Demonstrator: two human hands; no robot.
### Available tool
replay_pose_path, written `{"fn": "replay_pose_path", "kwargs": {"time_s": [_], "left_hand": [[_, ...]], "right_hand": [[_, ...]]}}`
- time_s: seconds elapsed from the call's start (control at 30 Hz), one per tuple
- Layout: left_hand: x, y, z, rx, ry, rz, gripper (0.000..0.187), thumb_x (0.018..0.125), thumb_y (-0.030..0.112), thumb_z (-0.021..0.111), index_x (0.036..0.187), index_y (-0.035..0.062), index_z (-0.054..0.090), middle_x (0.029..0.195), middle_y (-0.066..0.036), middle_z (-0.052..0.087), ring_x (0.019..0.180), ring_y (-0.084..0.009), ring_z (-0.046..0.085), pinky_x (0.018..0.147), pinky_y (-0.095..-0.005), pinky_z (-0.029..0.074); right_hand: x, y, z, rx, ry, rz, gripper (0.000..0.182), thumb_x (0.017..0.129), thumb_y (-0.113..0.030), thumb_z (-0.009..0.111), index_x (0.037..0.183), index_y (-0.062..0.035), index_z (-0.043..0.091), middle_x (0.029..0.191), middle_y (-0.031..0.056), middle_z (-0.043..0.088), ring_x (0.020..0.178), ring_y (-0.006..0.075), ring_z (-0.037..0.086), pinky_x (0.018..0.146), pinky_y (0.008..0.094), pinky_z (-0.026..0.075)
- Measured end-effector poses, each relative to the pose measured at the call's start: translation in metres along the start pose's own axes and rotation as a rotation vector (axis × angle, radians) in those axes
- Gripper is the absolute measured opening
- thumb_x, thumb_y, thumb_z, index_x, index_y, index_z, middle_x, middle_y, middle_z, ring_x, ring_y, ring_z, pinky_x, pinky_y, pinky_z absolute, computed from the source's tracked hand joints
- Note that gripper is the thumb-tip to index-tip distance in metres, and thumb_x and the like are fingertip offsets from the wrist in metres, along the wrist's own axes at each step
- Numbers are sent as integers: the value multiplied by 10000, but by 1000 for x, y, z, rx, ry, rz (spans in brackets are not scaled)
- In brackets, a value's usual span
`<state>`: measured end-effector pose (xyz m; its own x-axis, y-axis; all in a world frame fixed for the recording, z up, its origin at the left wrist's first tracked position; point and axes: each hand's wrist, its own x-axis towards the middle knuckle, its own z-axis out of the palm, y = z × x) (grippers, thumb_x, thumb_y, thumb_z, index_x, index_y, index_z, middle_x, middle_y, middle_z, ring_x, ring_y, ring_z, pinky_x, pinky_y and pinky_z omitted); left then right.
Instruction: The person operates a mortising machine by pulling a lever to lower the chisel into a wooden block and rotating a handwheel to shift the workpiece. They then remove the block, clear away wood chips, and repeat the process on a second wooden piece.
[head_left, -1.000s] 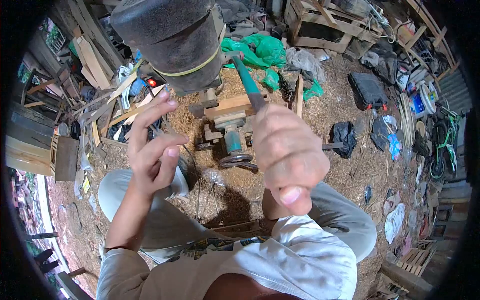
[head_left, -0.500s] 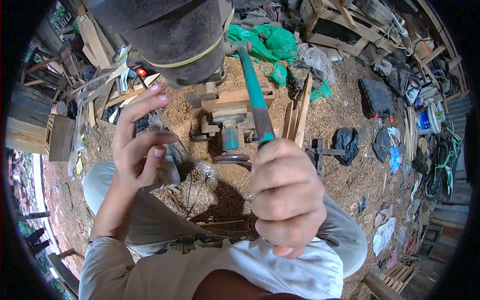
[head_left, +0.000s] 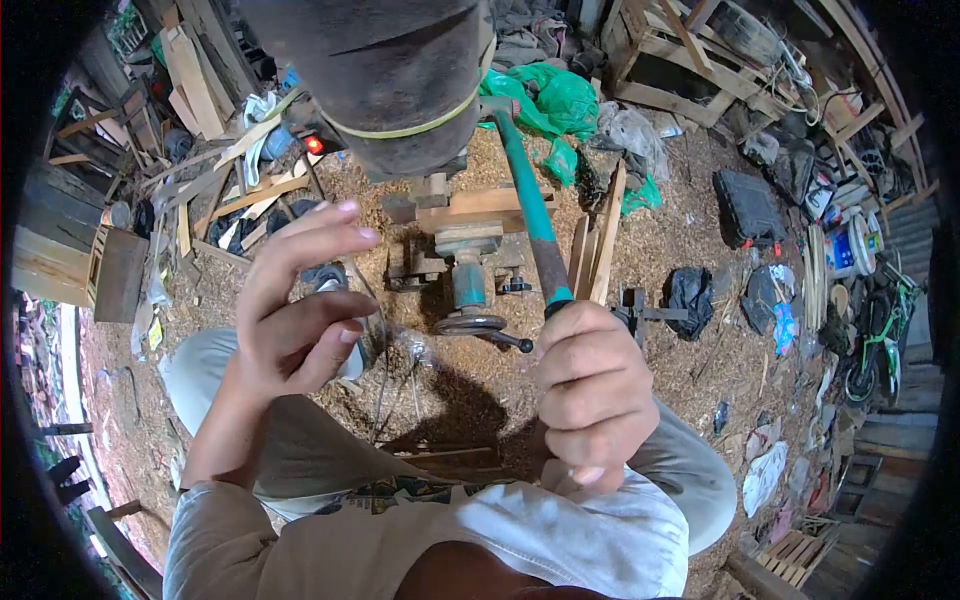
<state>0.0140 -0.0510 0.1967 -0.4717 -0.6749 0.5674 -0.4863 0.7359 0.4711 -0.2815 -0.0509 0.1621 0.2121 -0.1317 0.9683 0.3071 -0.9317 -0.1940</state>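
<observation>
My right hand (head_left: 595, 398) is wrapped round the lower end of a long green lever (head_left: 529, 192). The lever's top joins a large dark cylindrical machine housing (head_left: 405, 75) with a yellowish band. My left hand (head_left: 300, 310) hangs in the air left of the machine, fingers bent and apart, holding nothing. Below the housing, a wooden block (head_left: 490, 203) sits in a green metal vise (head_left: 468, 285) with a handwheel (head_left: 470, 325). The housing hides whatever is directly above the block.
Wood shavings cover the ground (head_left: 640, 390). Green plastic bags (head_left: 565, 100) lie behind the machine, and wooden strips (head_left: 597, 240) stand to its right. A black case (head_left: 750, 208) lies further right. Scrap boards (head_left: 195, 80) lean at the left, near a red light (head_left: 314, 145).
The machine and lever sit slightly further right in view. My right hand, still round the lever, appears a little right and lower; my left hand has shifted right and slightly down, fingers still apart.
</observation>
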Motion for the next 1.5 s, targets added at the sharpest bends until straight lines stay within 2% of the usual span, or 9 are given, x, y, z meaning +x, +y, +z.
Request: {"fn": "replay_pose_path", "kwargs": {"time_s": [0.33,0.43,0.53,0.63,0.73,0.9,1.03,1.4,1.5], "left_hand": [[-20,17,-44,57,-539,131,205,892,218,789,1009,50,798,1505,-148,619,1463,-397,534,1197,-528,447],[-33,15,-53,32,-604,243,230,882,247,802,1013,62,766,1469,-140,643,1456,-343,553,1185,-528,463],[-38,3,-61,92,-648,388,223,884,256,793,1021,83,765,1434,-131,653,1433,-310,571,1191,-529,451],[-36,-11,-69,94,-721,384,266,897,266,776,1095,89,752,1407,-135,656,1403,-314,584,1202,-532,433],[-38,-25,-68,192,-805,384,328,936,308,738,1183,92,734,1390,-150,660,1375,-320,596,1213,-531,421],[-45,-30,-84,47,-919,387,386,998,361,669,1283,104,715,1383,-141,667,1341,-307,611,1209,-538,422],[-50,-41,-96,-13,-1053,312,362,1004,298,634,1304,110,706,1324,-135,683,1276,-299,645,1167,-524,453],[-79,-62,-111,60,-868,131,330,872,180,638,1178,110,739,1179,-70,724,1141,-239,704,1064,-436,515],[-81,-64,-108,39,-724,150,258,859,154,639,1073,63,751,895,-57,643,964,-214,688,964,-371,530]], "right_hand": [[33,-27,-16,63,-224,429,489,934,-437,564,590,-89,582,576,33,579,543,235,549,689,399,426],[67,-40,-14,16,-405,945,834,1029,-707,274,569,-80,577,548,41,567,506,259,489,720,398,420],[97,-45,-2,-80,-602,1336,998,1068,-711,31,607,-56,625,586,59,596,555,239,539,693,347,453],[128,-40,24,-235,-654,1782,914,1124,-639,118,690,-50,667,630,66,631,614,218,622,665,337,491],[116,-34,28,-373,-832,1410,721,1165,-491,282,768,-53,694,669,83,656,630,226,663,633,360,515],[120,-26,23,-407,-931,1286,376,1112,-305,492,890,-65,679,779,134,667,846,383,667,911,484,483],[116,-26,28,-411,-926,1299,456,1115,-308,406,863,-63,697,906,111,724,962,350,668,1075,504,409],[49,-29,44,-549,-1044,1138,142,990,-164,639,910,-64,700,883,114,721,884,323,676,976,486,474],[18,-29,55,-640,-1029,1054,97,978,-158,688,938,-70,685,853,87,711,868,293,683,969,462,477]]}}
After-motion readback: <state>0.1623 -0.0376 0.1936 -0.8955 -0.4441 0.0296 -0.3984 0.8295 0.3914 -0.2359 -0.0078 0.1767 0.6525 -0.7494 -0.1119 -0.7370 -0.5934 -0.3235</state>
